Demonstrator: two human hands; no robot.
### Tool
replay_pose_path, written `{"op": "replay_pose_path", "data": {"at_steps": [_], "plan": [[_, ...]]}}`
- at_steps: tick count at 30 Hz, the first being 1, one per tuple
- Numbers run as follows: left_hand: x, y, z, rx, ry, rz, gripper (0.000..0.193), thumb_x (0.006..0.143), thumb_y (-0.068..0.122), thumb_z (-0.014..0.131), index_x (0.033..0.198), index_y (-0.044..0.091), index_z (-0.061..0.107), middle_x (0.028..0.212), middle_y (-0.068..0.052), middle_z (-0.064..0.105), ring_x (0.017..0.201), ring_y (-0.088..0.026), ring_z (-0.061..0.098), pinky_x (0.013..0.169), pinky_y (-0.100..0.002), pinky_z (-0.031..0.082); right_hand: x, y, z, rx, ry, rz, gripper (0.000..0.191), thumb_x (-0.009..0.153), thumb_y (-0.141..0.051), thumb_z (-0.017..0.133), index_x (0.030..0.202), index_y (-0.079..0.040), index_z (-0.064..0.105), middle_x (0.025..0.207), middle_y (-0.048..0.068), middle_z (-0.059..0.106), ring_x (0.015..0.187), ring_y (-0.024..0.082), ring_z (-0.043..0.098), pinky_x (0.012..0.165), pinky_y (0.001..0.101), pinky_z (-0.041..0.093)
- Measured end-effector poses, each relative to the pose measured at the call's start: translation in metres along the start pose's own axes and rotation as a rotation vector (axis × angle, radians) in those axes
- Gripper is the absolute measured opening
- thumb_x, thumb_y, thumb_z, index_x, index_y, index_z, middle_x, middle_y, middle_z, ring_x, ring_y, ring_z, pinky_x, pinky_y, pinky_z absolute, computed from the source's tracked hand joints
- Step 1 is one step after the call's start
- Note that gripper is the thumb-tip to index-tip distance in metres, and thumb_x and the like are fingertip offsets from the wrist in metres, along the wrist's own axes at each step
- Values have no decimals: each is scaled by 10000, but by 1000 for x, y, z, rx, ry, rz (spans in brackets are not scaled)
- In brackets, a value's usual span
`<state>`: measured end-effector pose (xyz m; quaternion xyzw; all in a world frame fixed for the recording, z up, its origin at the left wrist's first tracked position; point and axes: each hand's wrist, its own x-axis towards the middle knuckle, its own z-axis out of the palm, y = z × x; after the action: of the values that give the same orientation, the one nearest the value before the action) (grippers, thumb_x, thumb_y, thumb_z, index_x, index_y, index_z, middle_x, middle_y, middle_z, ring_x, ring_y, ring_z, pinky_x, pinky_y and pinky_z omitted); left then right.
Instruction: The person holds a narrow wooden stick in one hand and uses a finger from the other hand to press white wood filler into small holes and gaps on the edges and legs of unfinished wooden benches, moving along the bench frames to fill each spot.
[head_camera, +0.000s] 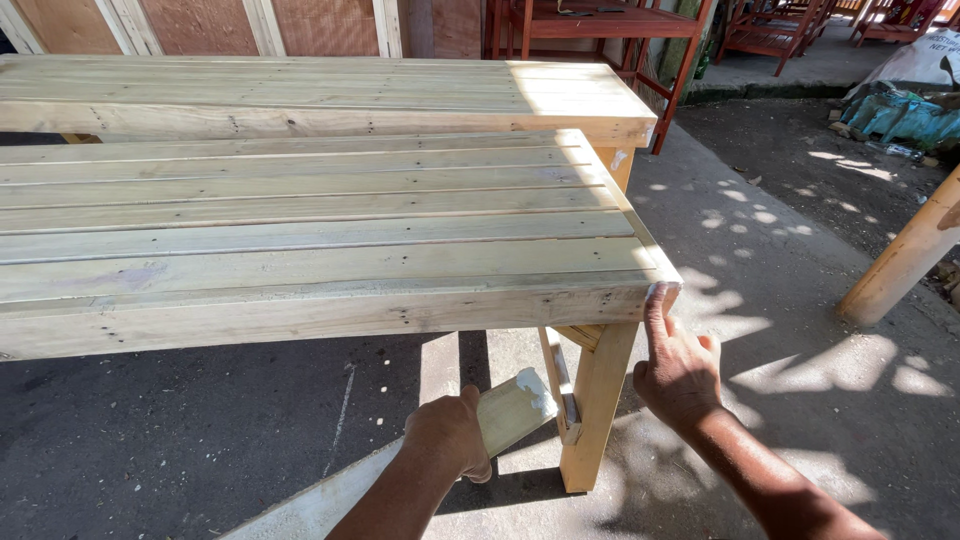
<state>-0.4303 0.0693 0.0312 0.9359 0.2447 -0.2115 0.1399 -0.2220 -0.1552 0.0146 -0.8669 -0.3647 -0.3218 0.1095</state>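
Pressing the bench (330, 300) corner, right hand (678, 372); left hand (447, 437) grips a board (505, 410).

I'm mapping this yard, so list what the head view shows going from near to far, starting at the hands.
Left hand holding a pale flat board → right hand with a fingertip on the near bench's corner → near slatted wooden bench → second slatted bench → red-painted wooden furniture.

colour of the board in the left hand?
Pale whitish-cream board, smeared with white filler near its tip, gripped by the left hand. Head view shows it.
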Motion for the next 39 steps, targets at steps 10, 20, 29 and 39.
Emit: {"op": "replay_pose_path", "data": {"at_steps": [10, 20, 29, 39], "plan": [[0, 1, 2, -17, 6, 10, 1001, 646, 281, 941, 1442, 51, 379, 1033, -167, 729, 932, -311, 745, 887, -449, 626, -1, 5, -4, -51, -89, 183, 1157, 662, -58, 669, 1640, -89, 53, 948, 80, 651, 855, 231, 654, 865, 467, 456], [-2, -2, -1, -7, 16, 3, 963, 656, 266, 923, 1424, 47, 386, 1033, -165, 726, 933, -314, 751, 881, -443, 636, 6, -5, 3, 462, -223, 29, 1131, 739, 11, 613, 1629, -133, -69, 670, 47, 678, 621, 270, 715, 682, 391, 596], [4, 7, 3, -8, 7, 18, 957, 649, 292, 950, 1408, 77, 407, 1055, -153, 725, 961, -312, 741, 904, -459, 618, 5, -6, 0, 304, -270, -28, 1080, 772, -30, 615, 1640, -241, 8, 773, 49, 691, 677, 202, 688, 835, 380, 553], [-7, -3, 1, -37, -20, -36, 1068, 685, 280, 929, 1516, 54, 298, 1067, -159, 730, 969, -305, 744, 900, -444, 629, 34, -66, -24, -165, -409, -332, 1007, 824, -113, 624, 1614, -29, 5, 868, 140, 712, 753, 258, 709, 902, 434, 498]]}}
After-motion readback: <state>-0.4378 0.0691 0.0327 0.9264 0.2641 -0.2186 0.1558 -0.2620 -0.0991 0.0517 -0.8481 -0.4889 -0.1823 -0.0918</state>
